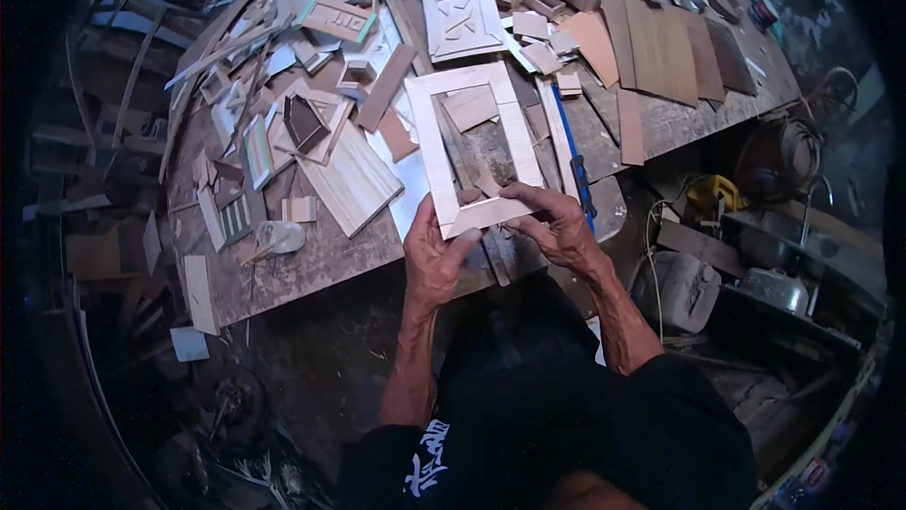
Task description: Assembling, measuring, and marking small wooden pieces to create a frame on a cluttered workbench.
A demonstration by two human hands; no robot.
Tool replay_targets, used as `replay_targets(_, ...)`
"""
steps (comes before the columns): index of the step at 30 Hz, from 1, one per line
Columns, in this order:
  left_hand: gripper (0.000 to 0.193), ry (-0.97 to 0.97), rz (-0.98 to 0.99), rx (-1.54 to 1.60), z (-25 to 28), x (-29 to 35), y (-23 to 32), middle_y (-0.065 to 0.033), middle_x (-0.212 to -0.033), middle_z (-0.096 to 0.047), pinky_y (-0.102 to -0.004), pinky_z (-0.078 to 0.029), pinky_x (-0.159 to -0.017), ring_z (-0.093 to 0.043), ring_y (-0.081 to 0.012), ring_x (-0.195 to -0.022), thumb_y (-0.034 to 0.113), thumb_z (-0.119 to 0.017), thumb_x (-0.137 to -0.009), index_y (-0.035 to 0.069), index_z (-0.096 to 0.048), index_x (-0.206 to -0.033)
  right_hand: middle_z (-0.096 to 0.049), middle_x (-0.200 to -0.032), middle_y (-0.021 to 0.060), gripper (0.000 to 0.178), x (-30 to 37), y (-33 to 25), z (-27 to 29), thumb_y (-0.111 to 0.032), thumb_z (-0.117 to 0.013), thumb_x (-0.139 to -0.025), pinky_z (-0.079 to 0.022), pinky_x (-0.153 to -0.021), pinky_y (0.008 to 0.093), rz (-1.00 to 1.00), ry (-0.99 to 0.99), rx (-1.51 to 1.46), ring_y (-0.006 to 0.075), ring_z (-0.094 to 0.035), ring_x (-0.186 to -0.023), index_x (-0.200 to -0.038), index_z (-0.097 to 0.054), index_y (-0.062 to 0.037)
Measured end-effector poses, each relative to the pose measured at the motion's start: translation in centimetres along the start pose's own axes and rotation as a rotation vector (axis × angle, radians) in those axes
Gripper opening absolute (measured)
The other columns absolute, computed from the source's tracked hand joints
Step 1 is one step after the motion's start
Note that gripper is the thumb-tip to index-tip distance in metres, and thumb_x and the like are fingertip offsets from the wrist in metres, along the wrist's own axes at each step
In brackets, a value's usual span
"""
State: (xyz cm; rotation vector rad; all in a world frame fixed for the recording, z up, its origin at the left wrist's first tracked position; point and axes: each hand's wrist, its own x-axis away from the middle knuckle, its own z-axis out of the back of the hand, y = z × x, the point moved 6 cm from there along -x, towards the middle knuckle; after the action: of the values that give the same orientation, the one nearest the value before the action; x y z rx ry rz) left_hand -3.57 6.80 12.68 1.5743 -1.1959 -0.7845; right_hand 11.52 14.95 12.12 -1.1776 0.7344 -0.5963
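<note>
A pale rectangular wooden frame (431,140) is held up by its near end, tilted over the front edge of the workbench. My left hand (434,255) grips its near left corner, thumb on top. At the near right corner my right hand (555,225) pinches the frame between thumb and fingers. Through its opening I see the bench top and a scrap of wood. Just beyond the frame lies a pale panel (462,21) with raised strips on it. A blue bar-like tool (572,153) rests to the right of the frame.
Wood offcuts and small boxes crowd the worn workbench (330,269). Thin brown boards (662,48) lie at the right, a striped board (351,184) at the left. A clear plastic cup (279,237) stands near the front edge. A dusty jerrycan (676,291) sits below right.
</note>
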Motion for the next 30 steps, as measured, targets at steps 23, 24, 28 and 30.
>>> replay_targets(23,0.030,0.317,0.138,0.149,1.8,-0.4,-2.1,-0.0174,-0.097,-0.064,-0.0327,-0.059,-0.071,-0.068,-0.0269,-0.083,0.012,-0.055,-0.092,-0.006,-0.047,-0.114,-0.053,-0.127,0.0141,0.058,-0.5,0.7,-0.8,0.001,-0.060,-0.084,-0.051,-0.082,0.0279,-0.285,0.064,-0.370,0.0160,-0.058,-0.100,-0.138,-0.038,-0.0020)
replay_targets(24,0.030,0.314,0.138,0.147,1.8,-0.3,-2.2,-0.0174,-0.097,-0.064,-0.0327,-0.059,-0.071,-0.068,-0.0269,-0.083,0.012,-0.055,-0.092,-0.006,-0.047,-0.114,-0.053,-0.127,0.0141,0.058,-0.5,0.9,-0.9,0.001,-0.060,-0.084,-0.051,-0.082,0.0279,-0.284,0.068,-0.371,0.0160,-0.058,-0.100,-0.138,-0.038,-0.0020)
replay_targets(28,0.031,0.334,0.108,0.106,2.2,-0.2,-2.7,-0.0172,-0.098,-0.064,-0.0336,-0.059,-0.069,-0.068,-0.0275,-0.083,0.012,-0.056,-0.091,-0.005,-0.046,-0.115,-0.054,-0.126,0.0115,0.053,-0.4,1.5,-1.0,0.000,-0.056,-0.087,-0.050,-0.081,0.0259,-0.212,0.105,-0.324,0.0148,-0.060,-0.096,-0.138,-0.039,-0.0023)
replay_targets(30,0.031,0.349,0.100,0.120,2.7,-0.1,-3.3,-0.0175,-0.099,-0.063,-0.0342,-0.060,-0.067,-0.068,-0.0279,-0.081,0.010,-0.057,-0.091,-0.005,-0.046,-0.115,-0.054,-0.126,0.0108,0.052,-0.4,2.0,-1.3,0.000,-0.055,-0.088,-0.050,-0.083,0.0257,-0.245,0.091,-0.354,0.0146,-0.059,-0.097,-0.137,-0.040,-0.0024)
